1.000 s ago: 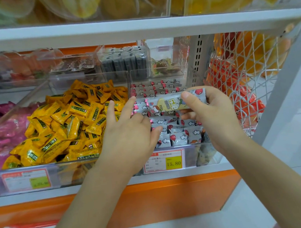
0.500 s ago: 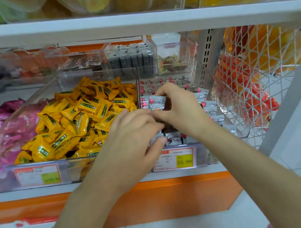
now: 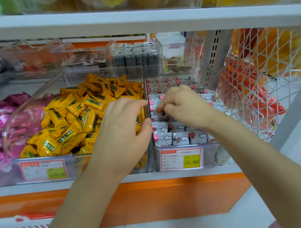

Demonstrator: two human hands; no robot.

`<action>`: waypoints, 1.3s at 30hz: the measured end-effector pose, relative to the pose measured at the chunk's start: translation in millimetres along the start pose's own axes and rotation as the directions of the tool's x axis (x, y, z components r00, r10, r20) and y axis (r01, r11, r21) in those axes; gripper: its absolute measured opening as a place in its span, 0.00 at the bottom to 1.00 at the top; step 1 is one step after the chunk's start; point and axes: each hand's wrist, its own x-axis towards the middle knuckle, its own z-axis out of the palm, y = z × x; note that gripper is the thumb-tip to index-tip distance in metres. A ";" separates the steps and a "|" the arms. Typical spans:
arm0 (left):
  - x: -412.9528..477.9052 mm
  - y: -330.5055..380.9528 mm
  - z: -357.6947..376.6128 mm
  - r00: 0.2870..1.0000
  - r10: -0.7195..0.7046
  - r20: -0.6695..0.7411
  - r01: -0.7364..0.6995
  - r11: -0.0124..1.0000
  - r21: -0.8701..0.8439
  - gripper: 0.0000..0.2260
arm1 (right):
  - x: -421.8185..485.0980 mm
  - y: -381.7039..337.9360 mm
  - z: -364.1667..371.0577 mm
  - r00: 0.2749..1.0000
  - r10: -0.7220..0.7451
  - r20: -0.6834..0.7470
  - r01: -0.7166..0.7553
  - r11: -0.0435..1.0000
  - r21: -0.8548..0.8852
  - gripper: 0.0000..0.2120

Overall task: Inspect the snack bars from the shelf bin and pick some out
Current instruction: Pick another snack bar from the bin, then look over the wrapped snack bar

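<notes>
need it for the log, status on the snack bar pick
Left hand open by the divider; right hand curled down among snack bars, grip unclear; nothing blocking the bin.

Your right hand (image 3: 182,107) is hiding its own fingertips among the bars (image 3: 180,138); the left label (image 3: 43,170) is showing blurred.

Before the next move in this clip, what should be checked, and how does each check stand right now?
1. Right hand over the white snack bars: ok.
2. Right hand grips a bar: cannot tell, its fingertips are hidden among the wrappers.
3. Left hand free to receive a bar: ok, nothing visible in it, beside the clear divider.
4. Stock: ok, rows of bars front and back.
5. Price tag readable: ok, 15.80.
</notes>
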 end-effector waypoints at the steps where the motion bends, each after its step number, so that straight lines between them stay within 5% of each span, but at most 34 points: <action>1: 0.1 -0.5 0.1 1.000 -0.008 0.002 0.008 1.000 0.009 0.18 | 3.2 2.0 -1.6 0.999 0.019 -0.038 -0.017 0.999 0.039 0.14; 10: 0.9 -1.5 0.5 0.999 -0.036 -0.014 0.035 0.999 -0.015 0.19 | 20.6 6.0 11.6 0.993 -0.034 -0.116 0.013 0.984 -0.179 0.06; 15: 1.5 -2.0 2.1 0.998 -0.051 -0.021 0.050 0.998 -0.037 0.18 | 9.1 -0.3 -8.9 0.902 0.140 -0.409 0.057 0.900 0.433 0.05; 20: 2.8 1.7 0.9 0.994 -0.092 -0.056 0.085 0.989 -0.119 0.16 | -17.5 0.3 -24.5 0.742 0.379 -0.553 0.146 0.715 0.684 0.08; 25: 1.7 9.0 2.5 0.990 -0.117 -0.076 0.100 0.976 -0.195 0.17 | -43.1 2.8 -25.1 0.746 0.583 -0.321 0.134 0.342 0.930 0.09; 30: 2.9 11.6 6.0 0.989 -0.144 -0.035 0.126 0.941 -0.314 0.15 | -57.8 -2.7 -18.5 0.836 0.541 -0.095 0.071 0.064 0.995 0.08; 34: 3.4 13.4 4.9 0.946 -0.318 -0.061 0.232 0.796 -0.559 0.11 | -64.4 -2.2 -16.1 0.874 0.486 0.005 -0.017 0.022 1.000 0.05; 39: 3.2 9.6 4.1 0.863 -0.505 0.030 0.380 0.609 -0.696 0.13 | -69.1 -0.1 -16.5 0.914 0.400 0.060 -0.104 0.090 0.990 0.06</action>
